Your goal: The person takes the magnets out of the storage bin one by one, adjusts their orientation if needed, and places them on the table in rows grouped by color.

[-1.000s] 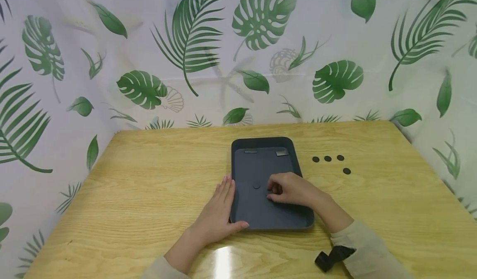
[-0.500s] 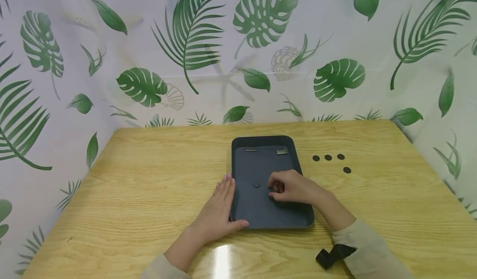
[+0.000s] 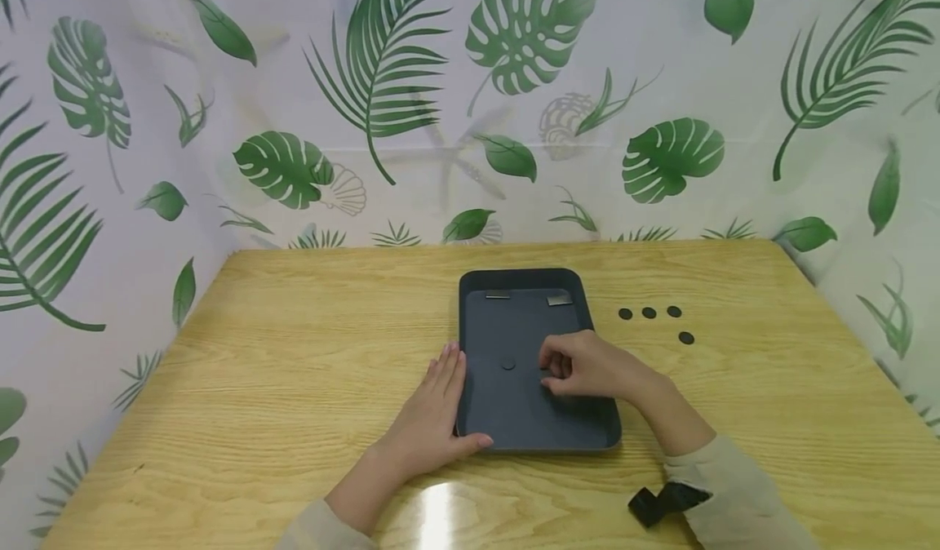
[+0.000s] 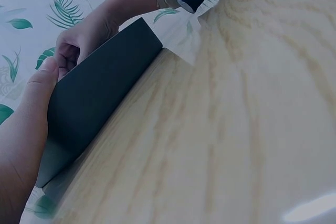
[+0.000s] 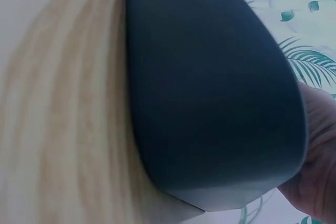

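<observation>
A dark grey rectangular tray [image 3: 507, 419] lies on the wooden table, with a small dark disc [image 3: 507, 364] near the middle of its floor. My left hand [image 3: 429, 419] rests flat along the tray's left side, fingers straight, thumb over the near rim. Over the right half of the tray is my right hand [image 3: 587, 364], fingers curled and thumb facing the index finger. Whether something small sits between those fingertips is unclear. In the right wrist view the tray wall [image 5: 210, 87] hides the fingertips; the left wrist view shows the thumb [image 4: 39, 85] against the tray.
Several black discs [image 3: 649, 312] lie on the table [image 3: 316, 346] right of the tray. Two small metallic rectangles [image 3: 559, 299] are at the tray's far end. A black strap device [image 3: 668, 501] is on the right forearm. Leaf-printed cloth [image 3: 411, 142] stands behind.
My right hand has shifted slightly to the right, away from the disc in the tray. The left hand stays against the tray. The head view has moved a little.
</observation>
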The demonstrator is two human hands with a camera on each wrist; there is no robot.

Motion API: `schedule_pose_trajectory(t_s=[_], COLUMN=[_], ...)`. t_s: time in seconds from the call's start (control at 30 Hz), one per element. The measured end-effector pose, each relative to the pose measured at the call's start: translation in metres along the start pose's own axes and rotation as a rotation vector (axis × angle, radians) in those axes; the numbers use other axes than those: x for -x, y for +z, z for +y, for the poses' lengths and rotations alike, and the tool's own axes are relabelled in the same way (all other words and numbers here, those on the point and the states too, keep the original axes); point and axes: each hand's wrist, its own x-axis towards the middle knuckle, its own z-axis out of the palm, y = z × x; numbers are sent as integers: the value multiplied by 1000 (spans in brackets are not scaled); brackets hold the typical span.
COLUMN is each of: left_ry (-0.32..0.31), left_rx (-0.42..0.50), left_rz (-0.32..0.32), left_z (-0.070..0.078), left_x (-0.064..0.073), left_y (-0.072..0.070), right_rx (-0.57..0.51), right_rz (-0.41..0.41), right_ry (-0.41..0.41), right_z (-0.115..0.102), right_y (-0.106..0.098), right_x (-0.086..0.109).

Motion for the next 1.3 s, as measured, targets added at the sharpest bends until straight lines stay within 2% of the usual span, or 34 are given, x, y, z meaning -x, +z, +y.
schedule_pose_trajectory(t_s=[0.17,0.33,0.5,0.87,1.1,1.3], left_ry=[2,11,5,13,20,12], left_rx=[-34,-39,-39,-41,-61,-57], left_rz=[10,26,14,10,18,17], left_z=[-2,-2,0,1,2,2], left_x=[0,-1,-1,0,-1,-1], left_y=[1,1,0,1,0,0], right_rx=[-7,1,-2,58,54,46], right_rz=[5,2,-5,117,124,122], right_ry=[8,74,145,228,267,353], right_z=[0,0,-1,7,13,17], right_y=[-8,-21,-33,-56,-63,-71], right_x=[2,8,15,35,40,47])
